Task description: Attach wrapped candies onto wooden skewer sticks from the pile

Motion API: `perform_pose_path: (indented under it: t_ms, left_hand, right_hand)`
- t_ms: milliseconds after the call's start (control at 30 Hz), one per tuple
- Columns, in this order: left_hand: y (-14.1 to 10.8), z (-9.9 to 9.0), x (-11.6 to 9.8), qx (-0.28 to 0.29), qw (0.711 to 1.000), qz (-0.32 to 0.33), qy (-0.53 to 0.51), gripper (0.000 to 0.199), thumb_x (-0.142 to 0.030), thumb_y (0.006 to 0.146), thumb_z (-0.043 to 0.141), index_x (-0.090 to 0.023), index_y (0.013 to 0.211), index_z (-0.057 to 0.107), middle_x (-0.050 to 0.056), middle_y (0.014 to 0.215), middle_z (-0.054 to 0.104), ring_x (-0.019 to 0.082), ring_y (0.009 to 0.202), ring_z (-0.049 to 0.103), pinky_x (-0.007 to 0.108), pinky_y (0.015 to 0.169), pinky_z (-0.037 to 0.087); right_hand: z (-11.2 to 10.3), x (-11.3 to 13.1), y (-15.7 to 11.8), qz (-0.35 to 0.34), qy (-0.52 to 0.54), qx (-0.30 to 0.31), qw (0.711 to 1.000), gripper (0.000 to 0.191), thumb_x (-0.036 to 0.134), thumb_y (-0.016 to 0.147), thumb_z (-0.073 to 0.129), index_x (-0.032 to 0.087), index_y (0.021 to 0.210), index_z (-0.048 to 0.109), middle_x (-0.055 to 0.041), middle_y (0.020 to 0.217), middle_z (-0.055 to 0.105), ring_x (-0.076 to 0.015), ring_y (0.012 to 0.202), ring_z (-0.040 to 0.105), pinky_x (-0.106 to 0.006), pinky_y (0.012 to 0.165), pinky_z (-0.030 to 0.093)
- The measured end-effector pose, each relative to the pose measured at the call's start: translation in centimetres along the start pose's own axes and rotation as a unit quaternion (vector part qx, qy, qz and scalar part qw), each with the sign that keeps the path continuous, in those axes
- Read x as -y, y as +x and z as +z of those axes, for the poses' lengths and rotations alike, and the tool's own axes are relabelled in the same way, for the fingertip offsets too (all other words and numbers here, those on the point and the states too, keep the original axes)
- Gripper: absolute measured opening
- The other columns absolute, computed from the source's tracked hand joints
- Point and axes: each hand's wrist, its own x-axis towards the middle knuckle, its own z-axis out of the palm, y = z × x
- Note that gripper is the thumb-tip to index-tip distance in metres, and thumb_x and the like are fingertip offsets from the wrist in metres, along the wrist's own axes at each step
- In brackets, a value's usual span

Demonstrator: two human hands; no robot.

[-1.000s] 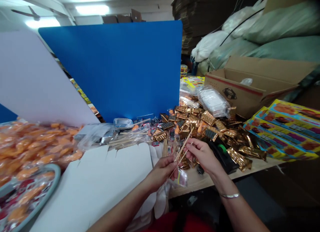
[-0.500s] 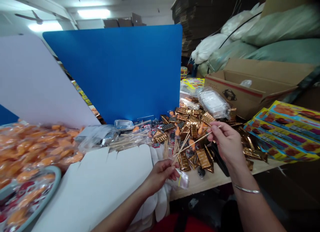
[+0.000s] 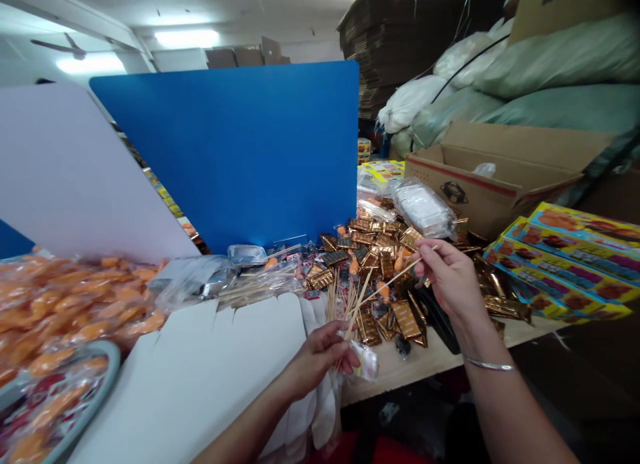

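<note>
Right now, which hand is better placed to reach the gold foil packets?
The right hand, probably: it hangs just above the gold foil packets, holding only one thin wooden stick, while the left hand grips several sticks.

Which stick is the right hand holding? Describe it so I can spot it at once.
Find the blue board, then the heap of gold packets at its foot. Over that heap, the right hand pinches a thin wooden skewer. It is the lone stick slanting down toward the left hand, apart from the upright cluster beside it.
</note>
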Motion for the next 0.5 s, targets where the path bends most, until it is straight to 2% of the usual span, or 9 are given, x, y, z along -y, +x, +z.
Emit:
perform_pose_path:
  t_ms: [200,500]
  left_hand:
    - [-0.31,-0.45,0.28,0.013,1.000,-0.012,-0.009,0.048,-0.043,0.082,0.063,-0.016,0.119,0.048,0.005,0.075,0.070,0.013,0.061,0.061,0.025,0.060,0.042]
    - [-0.47,-0.32,0.45,0.026,0.999,-0.025,-0.026,0.052,-0.043,0.080,0.065,-0.017,0.119,0.044,0.005,0.081,0.070,0.013,0.057,0.062,0.023,0.055,0.040]
  right_hand:
    - [-0.41,-0.28,0.61,0.040,0.010,0.037,0.998,0.026,0.036,0.067,0.076,0.017,0.084,0.068,0.0012,0.065,0.064,-0.0069,0.047,0.053,-0.018,0.043,0.042]
    - [-0.45,-0.82,0.87,0.065,0.047,0.004,0.997,0.031,0.035,0.060,0.081,0.017,0.081,0.068,0.0019,0.062,0.064,-0.0062,0.046,0.051,-0.017,0.042,0.041]
